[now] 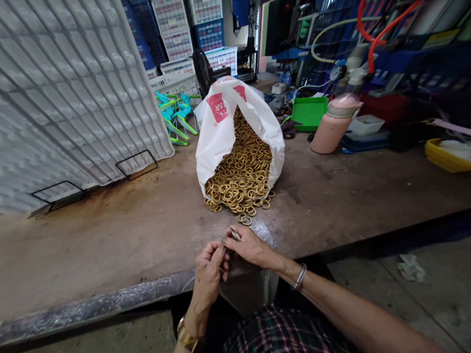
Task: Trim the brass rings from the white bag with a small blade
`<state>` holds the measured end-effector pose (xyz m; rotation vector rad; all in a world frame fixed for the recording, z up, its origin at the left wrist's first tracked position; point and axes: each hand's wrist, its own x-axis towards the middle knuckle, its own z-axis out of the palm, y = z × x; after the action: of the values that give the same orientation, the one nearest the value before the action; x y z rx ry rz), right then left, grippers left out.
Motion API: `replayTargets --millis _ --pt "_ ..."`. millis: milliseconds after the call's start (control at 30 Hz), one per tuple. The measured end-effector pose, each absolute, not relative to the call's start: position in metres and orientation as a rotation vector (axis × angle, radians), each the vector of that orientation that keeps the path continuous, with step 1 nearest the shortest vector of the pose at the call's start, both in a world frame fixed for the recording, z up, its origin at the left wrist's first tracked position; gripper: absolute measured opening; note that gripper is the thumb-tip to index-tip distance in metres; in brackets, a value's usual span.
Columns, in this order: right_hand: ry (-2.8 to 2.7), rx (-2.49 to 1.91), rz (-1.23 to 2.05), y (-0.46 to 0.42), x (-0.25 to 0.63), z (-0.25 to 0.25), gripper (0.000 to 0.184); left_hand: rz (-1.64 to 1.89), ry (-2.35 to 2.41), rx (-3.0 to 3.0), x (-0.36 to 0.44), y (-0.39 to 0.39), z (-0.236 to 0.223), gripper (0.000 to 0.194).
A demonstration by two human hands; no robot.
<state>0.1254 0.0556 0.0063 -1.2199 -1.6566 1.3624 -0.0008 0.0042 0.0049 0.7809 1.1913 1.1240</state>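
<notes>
My left hand [209,270] and my right hand [249,247] meet at the near edge of the brown worktable [118,236], fingers pinched together. Between my right fingers shows a small metal piece [235,234]; what the left fingers grip is too small to name. Just beyond the hands lies a white plastic bag [221,127] on its side, spilling a heap of brass-coloured rings [239,176] toward me. A few loose rings [245,219] lie right in front of my fingers.
A big stack of white moulded trays [45,91] leans at the left on black wire stands. A pink bottle [334,124], a green tray [308,113] and a yellow tray [452,160] sit at the right. Crates and teal parts [174,115] stand behind.
</notes>
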Motion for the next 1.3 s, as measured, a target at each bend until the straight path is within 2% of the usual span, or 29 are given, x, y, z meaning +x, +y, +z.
replayTargets --millis 467,833,1133,1300 --pt "-1.736 -1.239 1.264 0.054 0.124 -0.001 0.016 1.053 1.184 0.843 -0.002 0.004 0.008 0.032" --pt "-1.634 -1.18 1.407 0.053 0.124 0.0 0.018 1.045 1.147 0.808 -0.006 0.002 0.003 0.031" --pt "-1.609 -1.193 1.457 0.053 0.121 0.001 0.022 1.102 0.958 0.643 -0.012 0.002 -0.001 0.028" --pt "-1.729 -1.234 1.356 0.056 0.117 -0.005 0.023 1.166 0.854 0.556 -0.015 0.003 -0.001 0.025"
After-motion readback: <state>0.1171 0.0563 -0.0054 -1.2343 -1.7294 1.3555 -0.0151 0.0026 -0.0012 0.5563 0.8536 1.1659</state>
